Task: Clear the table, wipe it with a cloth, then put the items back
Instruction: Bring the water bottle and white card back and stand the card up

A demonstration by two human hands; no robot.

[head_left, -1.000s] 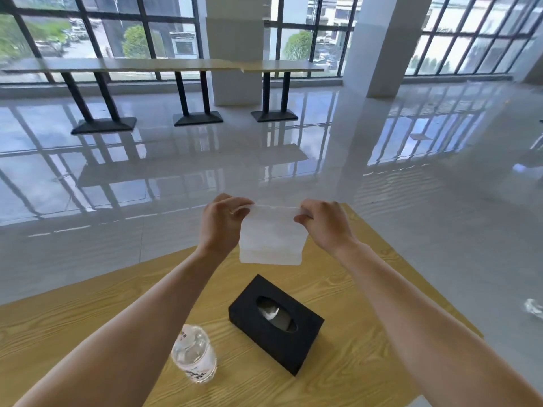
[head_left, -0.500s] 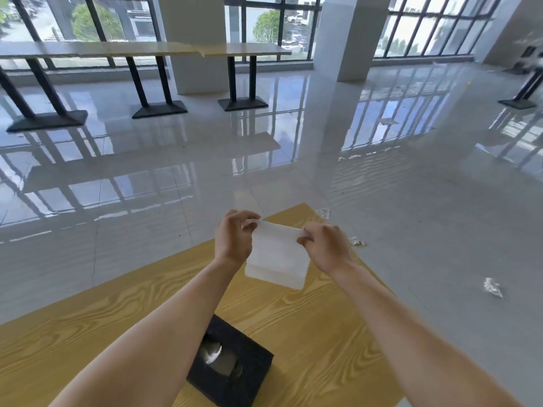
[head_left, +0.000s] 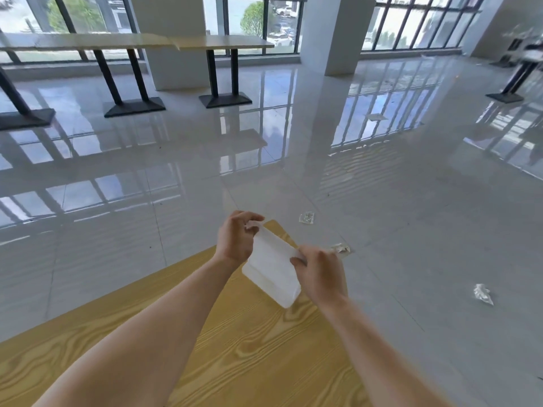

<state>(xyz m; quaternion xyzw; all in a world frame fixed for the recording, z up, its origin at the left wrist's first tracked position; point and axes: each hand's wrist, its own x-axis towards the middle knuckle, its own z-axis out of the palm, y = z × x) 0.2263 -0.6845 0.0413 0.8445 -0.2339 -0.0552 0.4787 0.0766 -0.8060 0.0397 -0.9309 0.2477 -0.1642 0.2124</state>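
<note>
Since your left grip (head_left: 235,239) pinches one top corner of the cloth (head_left: 271,274) and your right grip (head_left: 320,274) pinches the other, both above the far corner of the worktop (head_left: 249,348), those corners are the place to hold. I judge it thin, soft and almost weightless, apt to crumple or tear if pulled hard. It is plain white, doubled over, hanging slack and tilted over that far corner.

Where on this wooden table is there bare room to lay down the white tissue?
Bare wood shows between the left forearm and the right forearm, and in a strip from the left forearm to the far-left edge of the table. The far corner is crowded: left hand and right hand hold the tissue there.
</note>
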